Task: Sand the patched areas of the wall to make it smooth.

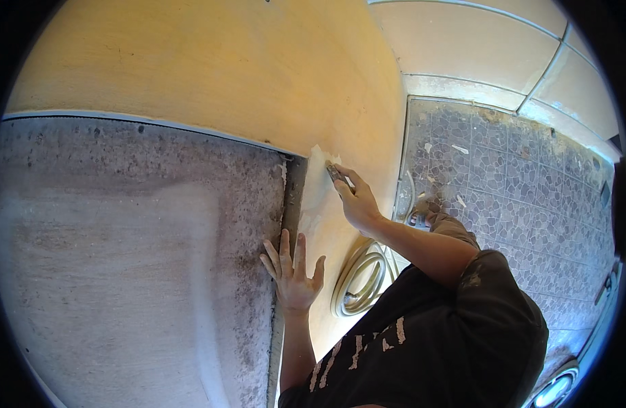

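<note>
My right hand (360, 200) grips a small scraper-like hand tool (336, 174). Its tip meets the yellow painted wall (272, 76) beside a pale, bare patch (317, 191) with ragged paint edges. The fingers partly cover the tool, so its exact kind is unclear. Lower down, my left hand (295, 285) is spread, palm toward the wall, at the edge of a grey, stained panel (139, 265). Its fingertips lie over the dark, narrow strip (294, 191) between panel and yellow wall. Nothing is held in it.
A coiled hose (361, 283) hangs or lies close to the wall below my right forearm. Pale flakes (460, 149) are scattered on the stone-patterned floor tiles (522, 173). A sandalled foot (419, 219) stands near the wall base. Beige wall panels (471, 46) bound the far side.
</note>
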The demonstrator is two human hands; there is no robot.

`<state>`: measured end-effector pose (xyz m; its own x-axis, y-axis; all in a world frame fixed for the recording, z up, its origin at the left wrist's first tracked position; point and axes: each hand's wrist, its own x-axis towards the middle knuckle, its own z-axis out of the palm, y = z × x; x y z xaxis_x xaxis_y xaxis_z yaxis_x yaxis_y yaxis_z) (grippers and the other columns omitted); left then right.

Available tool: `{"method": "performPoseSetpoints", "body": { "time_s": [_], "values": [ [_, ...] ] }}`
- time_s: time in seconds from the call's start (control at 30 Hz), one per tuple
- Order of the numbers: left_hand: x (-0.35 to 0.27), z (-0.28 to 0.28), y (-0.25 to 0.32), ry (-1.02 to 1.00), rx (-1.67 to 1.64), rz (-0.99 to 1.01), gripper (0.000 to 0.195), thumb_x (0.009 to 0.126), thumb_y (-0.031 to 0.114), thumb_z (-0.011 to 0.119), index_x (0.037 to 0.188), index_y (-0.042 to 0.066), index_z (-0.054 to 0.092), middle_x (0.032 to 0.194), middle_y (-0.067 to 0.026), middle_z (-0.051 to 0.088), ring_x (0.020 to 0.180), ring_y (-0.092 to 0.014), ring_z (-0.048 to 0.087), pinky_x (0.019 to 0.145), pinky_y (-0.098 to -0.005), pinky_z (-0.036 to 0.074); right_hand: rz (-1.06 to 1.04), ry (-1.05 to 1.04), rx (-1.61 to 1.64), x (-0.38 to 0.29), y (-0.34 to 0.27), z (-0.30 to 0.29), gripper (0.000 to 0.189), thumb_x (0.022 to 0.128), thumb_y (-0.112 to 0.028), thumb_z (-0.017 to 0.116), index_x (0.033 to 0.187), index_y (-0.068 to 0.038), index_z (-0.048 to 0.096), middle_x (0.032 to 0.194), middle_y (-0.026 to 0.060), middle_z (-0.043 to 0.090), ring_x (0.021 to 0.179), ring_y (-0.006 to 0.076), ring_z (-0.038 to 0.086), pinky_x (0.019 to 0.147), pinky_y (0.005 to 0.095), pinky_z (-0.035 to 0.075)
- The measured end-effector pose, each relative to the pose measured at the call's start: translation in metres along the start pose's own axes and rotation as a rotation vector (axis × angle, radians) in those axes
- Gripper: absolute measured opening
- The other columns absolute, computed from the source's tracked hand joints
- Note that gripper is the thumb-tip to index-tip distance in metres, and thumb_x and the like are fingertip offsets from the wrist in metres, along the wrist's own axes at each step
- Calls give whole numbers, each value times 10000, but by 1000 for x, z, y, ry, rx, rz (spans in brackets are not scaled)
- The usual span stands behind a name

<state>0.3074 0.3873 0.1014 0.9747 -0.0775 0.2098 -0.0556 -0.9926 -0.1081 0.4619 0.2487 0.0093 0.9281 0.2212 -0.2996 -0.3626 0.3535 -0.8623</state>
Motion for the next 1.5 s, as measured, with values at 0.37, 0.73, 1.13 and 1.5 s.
{"method": "performPoseSetpoints", "body": {
  "time_s": [0.37,0.73,1.13,1.5],
  "values": [
    [0,3,0,20,-55,-32,741,864,355,755,1514,165,454,1598,-142,359,1528,-465,91,1209,-624,26,9,148,-22,0,23,12,433,1018,-215,507,1414,-43,529,1294,192,636,1203,269,581,1052,356,415],
    [-2,-5,3,1,-56,-26,731,882,359,736,1522,161,445,1601,-152,352,1527,-466,95,1211,-612,11,-75,12,-131,5,3,-12,440,1008,-218,526,1406,-32,536,1336,216,618,1272,289,566,1082,359,403],
    [9,-5,5,0,-15,2,694,918,378,683,1536,195,427,1600,-142,359,1521,-467,136,1197,-649,76,-51,165,57,48,-26,-3,435,1015,-220,512,1386,5,540,1360,216,605,1271,300,565,1087,375,407],
    [3,2,-2,39,-19,-19,677,886,361,729,1479,129,498,1572,-150,403,1517,-475,140,1216,-603,62,281,248,168,97,12,-23,545,1013,-355,501,1515,-162,409,1145,110,634,992,225,586,956,373,467]
  ]
}}
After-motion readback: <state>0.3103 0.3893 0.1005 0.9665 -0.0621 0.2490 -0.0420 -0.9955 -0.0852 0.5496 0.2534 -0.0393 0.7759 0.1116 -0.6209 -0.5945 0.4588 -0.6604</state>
